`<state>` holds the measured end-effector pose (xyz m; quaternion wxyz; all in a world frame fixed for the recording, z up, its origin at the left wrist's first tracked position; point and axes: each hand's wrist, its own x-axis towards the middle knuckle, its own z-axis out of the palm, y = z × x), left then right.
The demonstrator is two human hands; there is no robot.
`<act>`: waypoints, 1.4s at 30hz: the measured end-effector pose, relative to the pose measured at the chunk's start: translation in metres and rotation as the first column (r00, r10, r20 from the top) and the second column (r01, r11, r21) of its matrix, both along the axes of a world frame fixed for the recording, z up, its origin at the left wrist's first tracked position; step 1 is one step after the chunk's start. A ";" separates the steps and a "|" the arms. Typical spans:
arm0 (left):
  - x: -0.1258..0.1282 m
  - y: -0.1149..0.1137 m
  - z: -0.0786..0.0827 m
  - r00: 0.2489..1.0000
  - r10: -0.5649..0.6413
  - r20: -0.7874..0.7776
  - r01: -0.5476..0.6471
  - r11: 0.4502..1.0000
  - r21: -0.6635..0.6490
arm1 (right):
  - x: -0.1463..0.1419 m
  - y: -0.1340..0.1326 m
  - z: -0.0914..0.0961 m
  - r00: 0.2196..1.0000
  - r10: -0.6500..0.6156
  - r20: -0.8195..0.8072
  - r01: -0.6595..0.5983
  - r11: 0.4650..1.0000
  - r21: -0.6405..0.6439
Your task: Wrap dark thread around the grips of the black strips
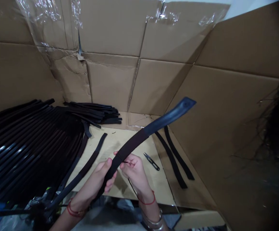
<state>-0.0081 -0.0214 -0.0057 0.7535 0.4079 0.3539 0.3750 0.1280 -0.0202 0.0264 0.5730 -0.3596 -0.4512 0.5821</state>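
Note:
A long, flat black strap (132, 141) with a dark brown middle section slants up to the right in front of me. My left hand (103, 175) is wrapped round its lower part, thumb on top. Close against the strap's right edge, my right hand (133, 170) has its fingers pinched together on a thin dark cord; a length of it (132, 186) hangs below the palm. Thread snips (151, 161) lie on the pale board (139, 186) to the right of my right hand. Another similar strap (88, 163) lies left of my left hand.
A large pile of black straps (33, 138) fills the left side, with a smaller stack (93, 112) behind it. Two straps (173, 157) lie on the cardboard at the right. Tall cardboard walls (112, 77) enclose the back and sides. Dark hair-like strands (276, 128) show at far right.

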 end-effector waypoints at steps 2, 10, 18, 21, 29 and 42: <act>0.001 -0.005 0.006 0.999 -0.032 0.029 0.034 0.997 -0.070 | 0.003 0.001 -0.001 0.998 0.046 -0.040 -0.047 0.999 -0.021; 0.002 -0.007 0.010 0.996 -0.071 0.055 0.076 0.991 -0.107 | 0.004 0.003 -0.003 0.995 0.037 -0.089 -0.040 0.998 -0.039; 0.004 0.002 0.001 0.984 -0.100 -0.149 0.104 0.994 0.019 | -0.006 -0.005 -0.001 0.992 -0.123 0.014 0.123 0.992 0.008; 0.004 -0.001 0.006 0.973 0.127 -0.190 -0.093 0.979 0.180 | -0.005 -0.005 -0.001 0.959 -0.282 0.035 0.280 0.959 0.037; 0.009 -0.004 0.005 0.974 0.024 -0.224 0.028 0.974 0.225 | 0.002 -0.005 -0.001 0.992 -0.126 0.017 0.125 0.992 0.024; 0.004 -0.009 0.001 0.976 0.119 -0.184 -0.063 0.957 0.284 | -0.001 0.001 -0.008 0.998 -0.061 0.010 0.061 0.997 0.041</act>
